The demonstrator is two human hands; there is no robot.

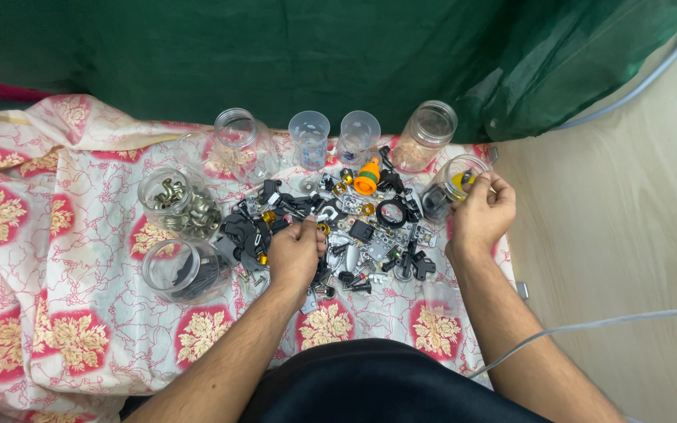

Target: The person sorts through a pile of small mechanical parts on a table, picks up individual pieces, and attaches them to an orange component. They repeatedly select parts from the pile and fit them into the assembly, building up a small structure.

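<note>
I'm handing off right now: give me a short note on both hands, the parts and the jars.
Left hand: fingers down in the pile of small parts, pinching among them.
Right hand: at the mouth of a tilted jar, a yellow piece at its fingertips.
Done: two left jars hold metal and black parts.
Left: most of the pile is loose on the floral cloth; two cups look empty.

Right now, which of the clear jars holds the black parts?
The jar lying nearest the person on the left, just left of the left hand. The jar above it holds brass-coloured hooks instead.
</note>
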